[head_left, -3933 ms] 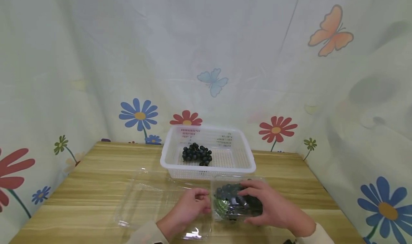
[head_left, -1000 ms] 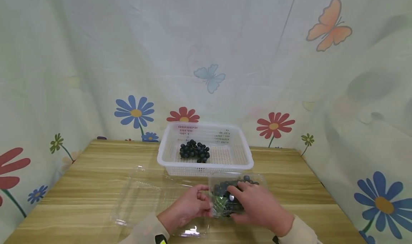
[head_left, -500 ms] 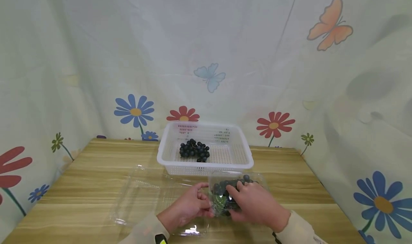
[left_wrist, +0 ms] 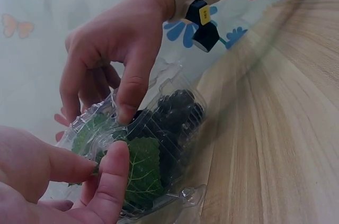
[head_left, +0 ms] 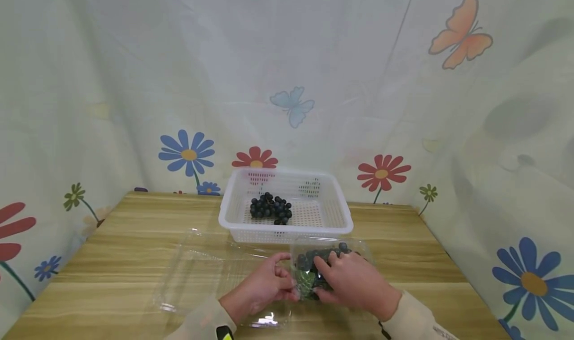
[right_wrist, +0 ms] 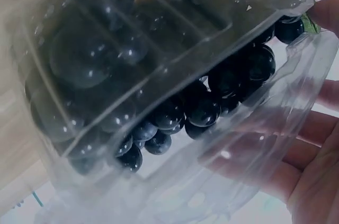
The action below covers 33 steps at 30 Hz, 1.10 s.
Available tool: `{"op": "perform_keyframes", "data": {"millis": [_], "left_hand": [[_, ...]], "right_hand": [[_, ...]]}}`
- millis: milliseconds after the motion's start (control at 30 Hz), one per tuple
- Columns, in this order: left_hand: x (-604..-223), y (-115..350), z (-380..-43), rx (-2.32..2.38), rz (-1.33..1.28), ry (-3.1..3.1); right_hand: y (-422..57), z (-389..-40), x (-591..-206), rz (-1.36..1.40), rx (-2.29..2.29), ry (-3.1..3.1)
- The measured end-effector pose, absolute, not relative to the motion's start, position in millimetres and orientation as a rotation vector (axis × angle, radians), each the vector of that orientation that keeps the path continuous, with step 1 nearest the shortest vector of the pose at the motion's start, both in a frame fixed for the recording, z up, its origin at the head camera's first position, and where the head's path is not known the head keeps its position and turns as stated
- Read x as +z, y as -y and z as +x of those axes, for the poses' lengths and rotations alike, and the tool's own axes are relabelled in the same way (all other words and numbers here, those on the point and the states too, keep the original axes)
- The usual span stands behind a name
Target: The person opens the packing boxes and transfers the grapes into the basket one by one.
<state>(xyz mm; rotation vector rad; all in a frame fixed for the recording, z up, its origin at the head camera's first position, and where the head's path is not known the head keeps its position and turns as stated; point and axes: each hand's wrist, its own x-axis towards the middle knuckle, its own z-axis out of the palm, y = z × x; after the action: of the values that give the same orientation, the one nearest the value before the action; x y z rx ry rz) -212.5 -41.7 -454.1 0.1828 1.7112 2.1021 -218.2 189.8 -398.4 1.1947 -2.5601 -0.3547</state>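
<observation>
Your left hand (head_left: 269, 283) pinches the clear box's (head_left: 332, 239) edge, your bent-fingered right hand (head_left: 352, 282) holds its lid; best press gently, sparing the grapes (right_wrist: 201, 108) between them.

The basket (head_left: 287, 229) stands at the back of the table (head_left: 403, 262), with a curtain (head_left: 224, 56) behind it. In the basket's left half lies a bunch of grapes (head_left: 270, 209). Just before the basket, toward its right end, is the filled container (head_left: 323, 242), with more grapes (head_left: 343, 248) and a leaf (left_wrist: 143, 168) in it. Before the basket and reaching out past its left end, an unfolded container (head_left: 195, 275) lies on the table. Before the basket's middle is the left hand (head_left: 264, 287); before its right end, on the filled container, the right hand (head_left: 358, 285).
</observation>
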Motion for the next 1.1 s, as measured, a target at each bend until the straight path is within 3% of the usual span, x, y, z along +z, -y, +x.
{"op": "perform_keyframes", "data": {"millis": [1100], "left_hand": [[-459, 37, -211, 2.095, 0.214, -1.823]], "right_hand": [[-191, -231, -394, 1.284, -0.331, 2.4]]}}
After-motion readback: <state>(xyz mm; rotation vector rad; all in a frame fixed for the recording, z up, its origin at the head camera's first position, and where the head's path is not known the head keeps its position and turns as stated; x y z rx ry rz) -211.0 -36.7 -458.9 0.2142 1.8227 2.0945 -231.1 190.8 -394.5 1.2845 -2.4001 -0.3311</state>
